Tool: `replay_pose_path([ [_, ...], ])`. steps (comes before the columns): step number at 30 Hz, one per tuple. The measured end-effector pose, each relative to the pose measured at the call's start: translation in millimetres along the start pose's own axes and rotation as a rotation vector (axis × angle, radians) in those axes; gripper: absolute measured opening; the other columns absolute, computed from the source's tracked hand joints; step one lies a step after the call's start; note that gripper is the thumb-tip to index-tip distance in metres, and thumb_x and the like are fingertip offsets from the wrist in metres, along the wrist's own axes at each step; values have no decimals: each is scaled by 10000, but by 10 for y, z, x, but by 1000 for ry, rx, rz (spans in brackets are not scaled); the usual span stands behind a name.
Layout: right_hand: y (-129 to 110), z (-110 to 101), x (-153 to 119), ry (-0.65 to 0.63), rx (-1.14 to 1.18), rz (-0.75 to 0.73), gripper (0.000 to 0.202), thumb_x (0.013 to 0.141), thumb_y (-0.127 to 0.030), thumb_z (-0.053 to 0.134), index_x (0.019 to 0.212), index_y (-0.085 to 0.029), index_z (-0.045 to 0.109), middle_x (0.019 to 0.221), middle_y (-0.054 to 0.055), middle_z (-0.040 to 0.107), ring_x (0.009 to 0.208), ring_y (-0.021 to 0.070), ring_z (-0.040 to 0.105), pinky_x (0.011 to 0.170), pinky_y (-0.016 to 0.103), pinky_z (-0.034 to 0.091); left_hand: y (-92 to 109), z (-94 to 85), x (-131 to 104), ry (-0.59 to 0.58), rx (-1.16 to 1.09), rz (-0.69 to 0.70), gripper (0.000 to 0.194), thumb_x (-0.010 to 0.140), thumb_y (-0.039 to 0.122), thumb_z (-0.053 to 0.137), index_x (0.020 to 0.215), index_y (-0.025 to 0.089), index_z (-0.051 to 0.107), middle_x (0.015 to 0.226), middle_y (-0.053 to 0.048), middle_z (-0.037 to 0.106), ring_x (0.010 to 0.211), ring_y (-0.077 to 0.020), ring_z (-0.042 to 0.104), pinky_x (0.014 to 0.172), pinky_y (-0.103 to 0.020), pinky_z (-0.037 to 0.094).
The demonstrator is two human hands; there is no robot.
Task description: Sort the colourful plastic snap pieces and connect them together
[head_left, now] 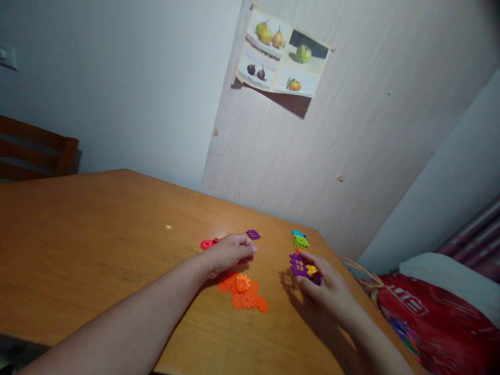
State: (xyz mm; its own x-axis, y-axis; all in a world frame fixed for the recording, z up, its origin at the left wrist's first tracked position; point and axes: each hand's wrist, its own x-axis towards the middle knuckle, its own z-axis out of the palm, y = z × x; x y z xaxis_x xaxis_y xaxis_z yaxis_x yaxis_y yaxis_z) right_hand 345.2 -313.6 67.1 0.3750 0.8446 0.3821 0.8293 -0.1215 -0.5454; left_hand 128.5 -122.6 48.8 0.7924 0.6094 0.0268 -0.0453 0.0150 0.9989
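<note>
Head view: toothed plastic pieces, in hand and loose

Right hand (330,285): clamped, thumb and fingers, on a purple lattice piece (297,265), with a yellow piece (311,270) at its right; held at the right of a wooden table (97,234). Joined or merely overlapping: cannot tell.

Left hand (233,252): thumb and fingers drawn close, well to the left of the lattice; contents, if any, hidden, so cannot tell.

Loose stock: orange pieces (250,301), heaped near; red pieces (206,244), left, partly behind the left hand; purple disc (253,234), far; green piece (300,242) and blue piece (298,233), far right.

Step in hand, by judgement: handling of the lattice in the right hand. Next move, by judgement: calling for a steady right-hand pinch and left fingertips free to work.
</note>
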Motion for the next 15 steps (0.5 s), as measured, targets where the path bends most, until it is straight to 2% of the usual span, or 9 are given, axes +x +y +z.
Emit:
replay_pose_path([
  [3,302,-284,-24,-11,-25,101,598,717,-437,660,1267,-202,669,1260,107,684,1156,296,627,973,429,490,-12,-11,28,37,15,21,250,762,390,696,793,155,615,729,-20,626,630,-101,540,623,-230,453],
  [6,541,-444,-70,-21,-29,160,561,703,-404,662,1220,-191,700,1250,110,700,1179,302,626,972,425,494,-8,-1,30,81,31,35,244,757,393,695,777,164,612,698,-19,619,612,-109,531,587,-229,439],
  [10,702,-496,-130,-17,-28,181,514,695,-362,666,1168,-172,731,1224,121,716,1171,311,638,1019,448,473,22,6,9,115,65,60,234,755,391,684,769,172,603,673,-10,606,607,-114,523,577,-231,419],
  [15,739,-441,-153,-18,-21,205,500,681,-324,650,1145,-162,744,1194,130,726,1134,305,661,998,435,494,30,-16,19,131,113,89,234,757,397,666,738,174,597,648,-4,589,587,-112,496,568,-234,382],
])
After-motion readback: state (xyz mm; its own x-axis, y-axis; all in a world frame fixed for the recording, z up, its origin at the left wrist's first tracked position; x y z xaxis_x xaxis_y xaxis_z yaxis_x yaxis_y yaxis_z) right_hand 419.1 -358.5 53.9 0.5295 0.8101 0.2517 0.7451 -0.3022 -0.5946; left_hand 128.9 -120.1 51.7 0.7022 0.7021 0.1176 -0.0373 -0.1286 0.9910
